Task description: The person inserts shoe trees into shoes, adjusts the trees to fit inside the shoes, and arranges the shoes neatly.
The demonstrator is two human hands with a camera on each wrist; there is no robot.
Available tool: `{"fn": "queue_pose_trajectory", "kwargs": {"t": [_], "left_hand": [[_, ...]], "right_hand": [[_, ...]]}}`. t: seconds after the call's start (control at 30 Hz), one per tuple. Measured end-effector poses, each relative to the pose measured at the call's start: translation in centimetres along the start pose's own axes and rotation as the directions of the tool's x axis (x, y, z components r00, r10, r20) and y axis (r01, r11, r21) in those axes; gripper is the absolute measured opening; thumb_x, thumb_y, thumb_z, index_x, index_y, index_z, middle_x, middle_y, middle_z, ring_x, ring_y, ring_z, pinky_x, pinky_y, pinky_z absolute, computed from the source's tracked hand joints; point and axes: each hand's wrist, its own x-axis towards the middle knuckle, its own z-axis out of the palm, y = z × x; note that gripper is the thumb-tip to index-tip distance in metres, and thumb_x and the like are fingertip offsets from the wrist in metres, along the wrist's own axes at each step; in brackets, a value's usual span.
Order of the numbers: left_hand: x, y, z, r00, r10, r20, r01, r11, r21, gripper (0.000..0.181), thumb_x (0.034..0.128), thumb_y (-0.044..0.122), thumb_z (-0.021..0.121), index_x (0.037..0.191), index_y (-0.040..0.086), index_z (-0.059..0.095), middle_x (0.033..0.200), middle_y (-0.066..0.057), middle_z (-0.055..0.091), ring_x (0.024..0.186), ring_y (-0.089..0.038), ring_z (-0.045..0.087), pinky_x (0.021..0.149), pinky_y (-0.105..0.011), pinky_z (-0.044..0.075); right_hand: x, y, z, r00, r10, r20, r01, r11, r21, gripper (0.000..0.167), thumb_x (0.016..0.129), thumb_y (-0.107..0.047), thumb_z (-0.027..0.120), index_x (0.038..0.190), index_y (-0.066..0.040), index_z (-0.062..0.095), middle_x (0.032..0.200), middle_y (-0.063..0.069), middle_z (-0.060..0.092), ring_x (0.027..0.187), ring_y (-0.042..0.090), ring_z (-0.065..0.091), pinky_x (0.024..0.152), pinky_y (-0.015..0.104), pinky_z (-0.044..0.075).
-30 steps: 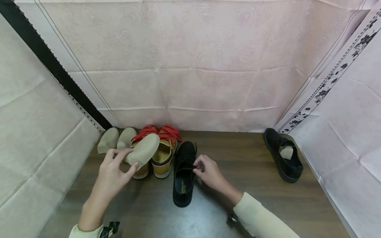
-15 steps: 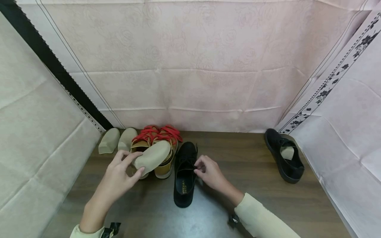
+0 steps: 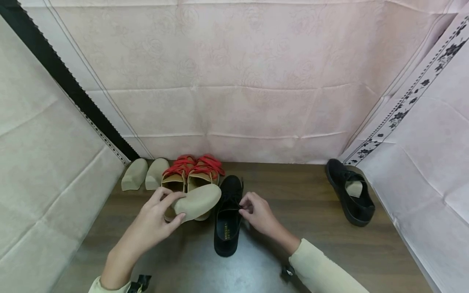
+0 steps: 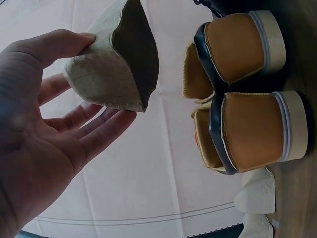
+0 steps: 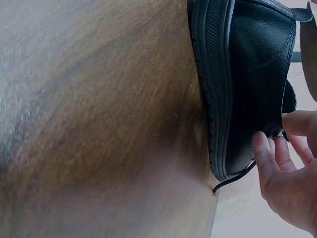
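My left hand (image 3: pixel 152 221) holds a beige moulded shoe insert (image 3: pixel 203 200) between thumb and fingers, raised off the floor. The insert's rounded toe points right, beside the opening of a black lace-up shoe (image 3: pixel 226 240). In the left wrist view the insert (image 4: pixel 99 77) shows its open, hollow back end. My right hand (image 3: pixel 260 213) pinches the black shoe at the right side of its lacing. In the right wrist view its fingertips are at the upper edge of the black leather shoe (image 5: pixel 255 84); exactly what they pinch is partly hidden.
Tan shoes (image 4: pixel 255 131) with red laces (image 3: pixel 209 165) stand left of the black shoe, partly covered by the insert. Two more beige inserts (image 3: pixel 134 175) sit at the far left. Another black shoe (image 3: pixel 357 209), with an insert inside, stands by the right cloth wall (image 3: pixel 421 203).
My left hand has carried the insert to the right and slightly down, from over the tan shoes to beside the black shoe's opening. My right hand has kept its place.
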Motion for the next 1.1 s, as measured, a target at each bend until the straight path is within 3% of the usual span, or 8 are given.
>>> {"fn": "queue_pose_trajectory", "kwargs": {"t": [0.3,0.6,0.83,1.1], "left_hand": [[0.6,0.7,0.4,0.998,0.023,0.064,-0.023,1.000,0.002,0.049,0.0801,0.014,0.089,0.125,0.014,0.068,0.110,-0.002,0.056,0.080,-0.012,0.055,0.067,-0.026,0.049],[0.9,1.8,0.3,0.979,-0.032,0.200,0.036,0.999,-0.018,0.045,0.0881,0.014,0.083,0.130,0.015,0.066,0.116,-0.001,0.056,0.089,-0.010,0.055,0.074,-0.030,0.051],[1.0,2.3,0.5,0.976,0.022,0.215,-0.018,1.000,-0.022,0.047,0.0900,0.014,0.080,0.134,0.012,0.065,0.120,-0.004,0.058,0.091,-0.012,0.058,0.075,-0.030,0.053],[1.3,3.0,0.7,0.969,0.030,0.244,-0.028,1.000,-0.015,0.050,0.0909,0.015,0.080,0.137,0.008,0.064,0.118,-0.004,0.058,0.085,-0.007,0.053,0.072,-0.025,0.051]], "right_hand": [[0.1,0.2,0.1,1.000,0.002,-0.004,-0.002,1.000,0.003,0.021,0.092,-0.004,0.076,0.102,-0.015,0.063,0.104,-0.001,0.063,0.093,0.010,0.066,0.080,0.020,0.057],[0.1,0.1,0.1,1.000,0.002,-0.001,-0.002,1.000,0.003,0.021,0.092,-0.003,0.077,0.103,-0.015,0.063,0.105,0.000,0.063,0.094,0.012,0.067,0.081,0.022,0.058],[0.0,0.1,0.0,1.000,-0.005,-0.005,0.005,1.000,-0.006,0.021,0.092,-0.003,0.076,0.102,-0.014,0.063,0.104,-0.001,0.063,0.094,0.012,0.067,0.082,0.022,0.058],[0.0,0.0,0.1,1.000,-0.007,-0.010,0.007,1.000,0.005,0.021,0.092,-0.003,0.076,0.102,-0.016,0.062,0.104,-0.001,0.063,0.094,0.011,0.067,0.082,0.022,0.058]]}}
